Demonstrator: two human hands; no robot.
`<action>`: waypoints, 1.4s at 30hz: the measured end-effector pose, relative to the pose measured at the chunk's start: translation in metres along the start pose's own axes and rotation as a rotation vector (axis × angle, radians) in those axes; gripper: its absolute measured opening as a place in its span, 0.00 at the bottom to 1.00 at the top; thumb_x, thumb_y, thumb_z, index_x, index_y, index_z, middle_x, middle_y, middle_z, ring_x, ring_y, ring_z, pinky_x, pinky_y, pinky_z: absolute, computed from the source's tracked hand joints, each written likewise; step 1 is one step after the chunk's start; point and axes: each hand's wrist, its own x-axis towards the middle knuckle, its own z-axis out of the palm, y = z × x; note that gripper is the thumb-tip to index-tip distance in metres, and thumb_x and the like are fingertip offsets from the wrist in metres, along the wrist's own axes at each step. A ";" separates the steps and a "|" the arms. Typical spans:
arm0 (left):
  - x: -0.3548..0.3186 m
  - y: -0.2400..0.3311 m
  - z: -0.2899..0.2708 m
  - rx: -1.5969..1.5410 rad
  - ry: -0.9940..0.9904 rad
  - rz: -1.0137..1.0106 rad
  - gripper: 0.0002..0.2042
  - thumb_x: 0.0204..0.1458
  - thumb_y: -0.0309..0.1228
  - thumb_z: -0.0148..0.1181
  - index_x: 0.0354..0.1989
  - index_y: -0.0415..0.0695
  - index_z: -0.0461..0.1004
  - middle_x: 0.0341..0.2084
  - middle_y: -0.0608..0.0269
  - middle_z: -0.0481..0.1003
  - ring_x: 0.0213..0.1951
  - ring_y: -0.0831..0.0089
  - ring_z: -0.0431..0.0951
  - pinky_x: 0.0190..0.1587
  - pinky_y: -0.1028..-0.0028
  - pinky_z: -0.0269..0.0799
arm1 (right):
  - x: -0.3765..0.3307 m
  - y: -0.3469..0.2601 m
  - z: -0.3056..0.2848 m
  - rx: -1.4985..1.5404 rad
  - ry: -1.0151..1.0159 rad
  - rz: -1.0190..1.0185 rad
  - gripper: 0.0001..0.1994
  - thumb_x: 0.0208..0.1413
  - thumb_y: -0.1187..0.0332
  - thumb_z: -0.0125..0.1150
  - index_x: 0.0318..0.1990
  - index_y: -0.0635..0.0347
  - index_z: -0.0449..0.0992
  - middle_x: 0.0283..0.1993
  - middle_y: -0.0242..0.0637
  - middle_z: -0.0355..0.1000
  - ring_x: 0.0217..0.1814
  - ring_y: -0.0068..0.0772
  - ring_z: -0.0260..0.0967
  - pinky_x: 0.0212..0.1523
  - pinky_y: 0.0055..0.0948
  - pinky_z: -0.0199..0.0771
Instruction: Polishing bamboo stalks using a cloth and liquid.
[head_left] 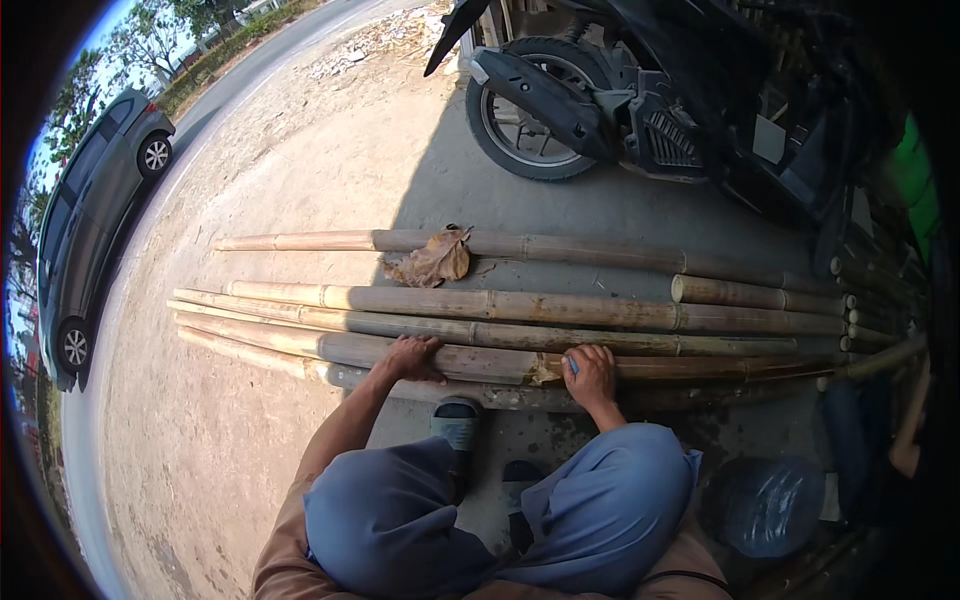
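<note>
Several long bamboo poles (520, 305) lie side by side on the concrete ground in front of me. My left hand (412, 358) rests flat on one of the nearest poles (470, 360), fingers spread over it. My right hand (590, 372) presses on the same pole further right, closed around a small blue object (572, 366) that is mostly hidden in the fingers. My knees in blue trousers (500, 510) and my sandalled feet (458, 422) are just below the poles.
A black motor scooter (620, 95) stands behind the poles. A dry brown leaf (432, 260) lies on the far pole. A grey car (95, 215) is parked on the road at left. A blue plastic bag (768, 505) lies at lower right, with more bamboo ends (880, 315) beyond.
</note>
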 end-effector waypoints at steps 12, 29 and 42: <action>-0.021 0.010 0.034 0.114 0.421 0.062 0.46 0.38 0.61 0.78 0.64 0.47 0.71 0.56 0.58 0.76 0.64 0.58 0.72 0.64 0.49 0.61 | -0.037 0.146 -0.051 -0.100 0.357 0.306 0.13 0.72 0.63 0.52 0.50 0.62 0.79 0.49 0.55 0.76 0.57 0.64 0.71 0.67 0.61 0.65; -0.023 -0.008 0.021 0.022 0.214 0.016 0.36 0.39 0.48 0.79 0.57 0.50 0.72 0.50 0.58 0.80 0.61 0.55 0.76 0.60 0.49 0.62 | -0.035 0.146 -0.112 -0.350 0.225 0.391 0.09 0.63 0.70 0.56 0.45 0.62 0.80 0.50 0.51 0.79 0.62 0.58 0.72 0.81 0.66 0.50; -0.007 -0.015 0.017 0.043 0.024 0.016 0.41 0.37 0.50 0.83 0.60 0.46 0.71 0.58 0.54 0.77 0.66 0.55 0.74 0.66 0.50 0.64 | 0.017 -0.036 0.018 0.082 -0.023 -0.031 0.10 0.63 0.63 0.58 0.42 0.59 0.82 0.44 0.46 0.81 0.53 0.56 0.76 0.68 0.59 0.67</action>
